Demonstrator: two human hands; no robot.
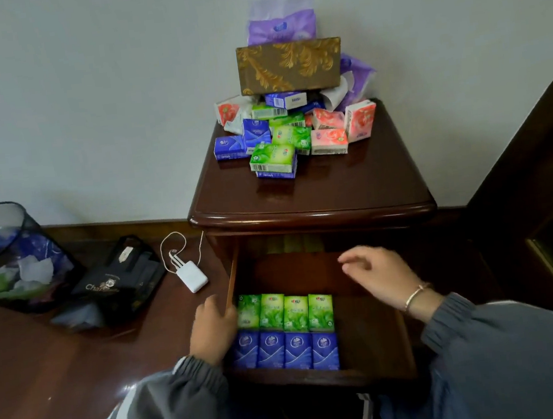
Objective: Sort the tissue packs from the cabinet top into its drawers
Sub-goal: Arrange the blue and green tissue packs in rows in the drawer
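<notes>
Below the cabinet top (312,201), a drawer (367,323) is pulled open, and two neat rows are already laid along its left side: four green packs (285,313) behind, four blue packs (286,349) in front, set side by side and touching. The right half of the drawer floor is bare. The left hand (213,330) is rested at the drawer's left wall, fingers curled against the edge and the nearest green pack; whether anything is pinched cannot be told. The right hand (377,275) is held over the bare half, its grip loose and open, nothing in it.

The step in hand is judged to be a pause between placements, with sorting by colour partly done. On the cabinet top a heap (288,132) of green, blue and pink packs is still piled against the wall, under a gold-patterned box (290,66) and purple soft packs (281,22). A reach up to the heap is called for next, probably at the front, where a green pack lies free.

The small packs are glossy film-wrapped blocks, slightly yielding; the cabinet is dark, polished, reflective wood with rounded edges.
</notes>
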